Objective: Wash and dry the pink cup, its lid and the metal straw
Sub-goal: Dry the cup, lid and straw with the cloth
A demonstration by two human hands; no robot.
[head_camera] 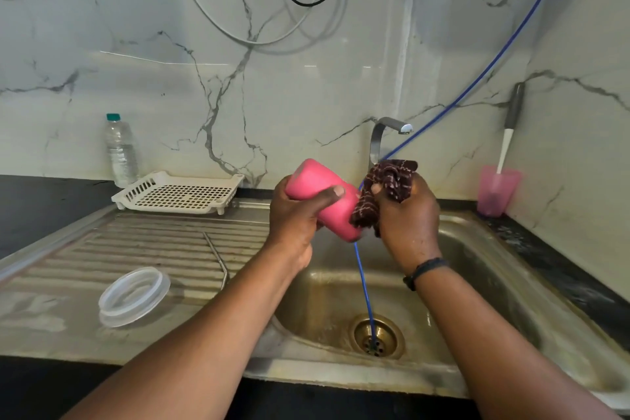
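Note:
My left hand (300, 215) grips the pink cup (315, 181) on its side above the sink, its base pointing up and left. My right hand (407, 215) holds a dark maroon patterned cloth (388, 181) pressed against the cup's mouth end. The clear plastic lid (133, 295) lies flat on the ribbed draining board (102, 249) at the left. The bent metal straw (216, 254) rests on the same board, just right of the lid.
A steel sink basin (477, 266) with a brass drain (376, 336) lies below my hands; a blue hose (366, 293) runs into the drain. Behind stand a tap (381, 136), a white drying rack (177, 193), a water bottle (120, 150) and a pink tumbler holding a brush (496, 191).

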